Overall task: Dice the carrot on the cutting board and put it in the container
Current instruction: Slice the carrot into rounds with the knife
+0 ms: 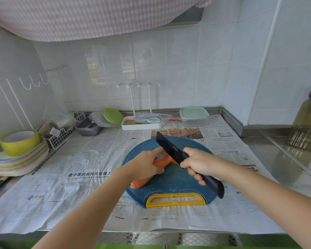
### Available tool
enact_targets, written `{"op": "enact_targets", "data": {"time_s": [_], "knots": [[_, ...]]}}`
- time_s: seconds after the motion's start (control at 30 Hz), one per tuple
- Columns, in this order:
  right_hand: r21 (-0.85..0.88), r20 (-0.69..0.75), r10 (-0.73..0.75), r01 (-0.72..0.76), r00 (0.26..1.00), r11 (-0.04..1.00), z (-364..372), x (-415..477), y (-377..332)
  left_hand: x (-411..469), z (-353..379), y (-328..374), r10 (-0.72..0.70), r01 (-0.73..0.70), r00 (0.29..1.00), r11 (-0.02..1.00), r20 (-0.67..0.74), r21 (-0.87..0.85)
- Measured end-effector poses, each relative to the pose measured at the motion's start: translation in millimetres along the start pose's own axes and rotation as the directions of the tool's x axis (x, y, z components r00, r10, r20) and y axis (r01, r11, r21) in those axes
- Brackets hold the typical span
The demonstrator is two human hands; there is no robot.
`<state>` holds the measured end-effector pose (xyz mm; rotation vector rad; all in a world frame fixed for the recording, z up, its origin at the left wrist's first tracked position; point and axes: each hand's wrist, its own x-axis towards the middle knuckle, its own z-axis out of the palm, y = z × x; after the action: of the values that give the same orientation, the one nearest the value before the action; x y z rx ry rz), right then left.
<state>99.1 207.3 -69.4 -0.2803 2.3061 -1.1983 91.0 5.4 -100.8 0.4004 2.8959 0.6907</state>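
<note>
- The carrot [142, 182] lies slantwise on the round blue cutting board [169, 182], its thick end at the board's left rim and its thin end toward the middle
- The left hand [145, 164] presses down on the carrot, fingers curled over it and the forefinger reaching toward the blade
- The right hand [199, 163] is wrapped round the handle of a dark knife [169, 148]; the blade tilts up and away, with its heel low by the carrot's thin end
- The board's yellow handle [175, 200] faces the person, near the front edge of the counter
- Newspaper [79, 177] covers the counter under the board and lies flat to either side of it
- The container [194, 115], clear with a pale green lid on it, stands at the back wall, beyond the board and slightly right
- Just left of it stands a white tray [142, 125] with upright posts, then a green lid [112, 116] and a metal pan [88, 128]
- At the far left sit a wire basket [65, 135] and a stack of coloured plates [20, 165] with a yellow-green roll [20, 142] on top
- A brownish jar [307, 123] stands well to the right, beside the wall
</note>
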Motion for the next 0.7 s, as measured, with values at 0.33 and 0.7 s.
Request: {"op": "enact_targets", "data": {"time_s": [0.33,0.7], "knots": [[0.08,0.033,0.019,-0.022,0.999,0.997,-1.9,-1.3,3.5,0.1,-0.8,1.1,-0.01,0.01,1.0,1.0,0.012,0.004],[0.055,0.099,0.071,-0.077,0.993,0.995,-5.5,0.2,-3.3,1.1,0.1,0.3,0.018,-0.018,1.0,0.999,0.0,0.04]]}}
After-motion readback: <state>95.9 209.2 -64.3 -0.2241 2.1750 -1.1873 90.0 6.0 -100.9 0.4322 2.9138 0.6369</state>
